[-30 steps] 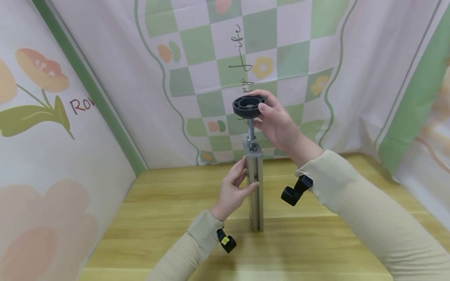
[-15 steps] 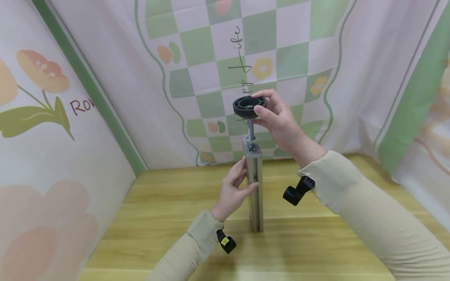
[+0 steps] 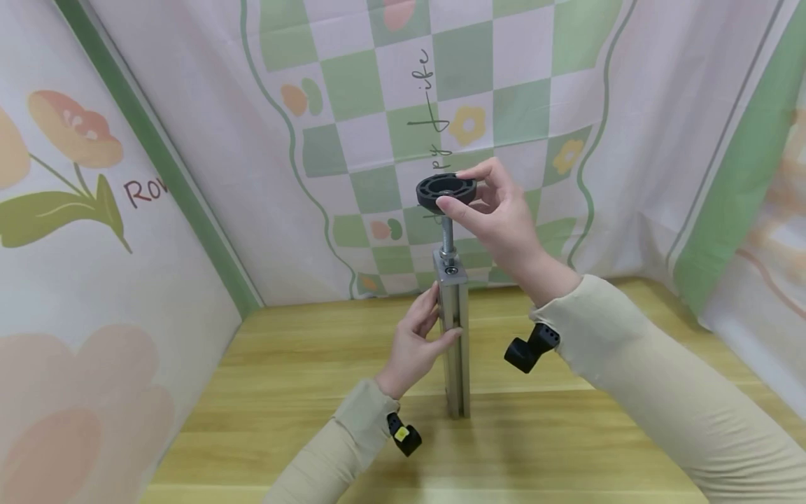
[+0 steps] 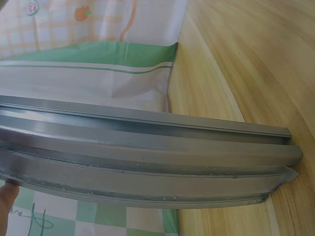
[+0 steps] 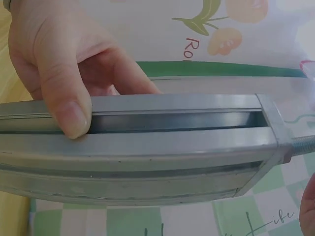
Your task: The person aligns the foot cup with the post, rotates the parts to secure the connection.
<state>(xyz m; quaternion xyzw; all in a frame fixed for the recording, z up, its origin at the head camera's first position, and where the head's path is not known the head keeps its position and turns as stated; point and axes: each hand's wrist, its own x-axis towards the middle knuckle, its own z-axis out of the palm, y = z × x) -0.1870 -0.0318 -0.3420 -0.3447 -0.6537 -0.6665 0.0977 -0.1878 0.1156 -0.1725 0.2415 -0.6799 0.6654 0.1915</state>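
An aluminium profile (image 3: 458, 378) stands upright on the table, with lengthwise slots in its sides. My left hand (image 3: 409, 350) grips its upper half, thumb on the near side and fingers round the left. A flat end plate (image 3: 452, 276) with a screw caps the profile, and from it a threaded rod (image 3: 448, 234) rises to a black round levelling foot (image 3: 427, 199). My right hand (image 3: 506, 227) pinches the foot's rim between thumb and fingers. In the left wrist view the profile (image 4: 147, 147) reaches down to the table. The right wrist view shows the left thumb pressing into a slot.
The wood-grain table (image 3: 296, 364) stretches around the profile on all sides. A patterned curtain (image 3: 359, 140) hangs behind the table, and another printed cloth (image 3: 94, 280) closes the left side. A black wrist camera sits on each sleeve.
My right hand has turned around the foot: its thumb has slid leftward along the near rim, and the fingers have shifted slightly right at the back. The left hand and profile stay in place.
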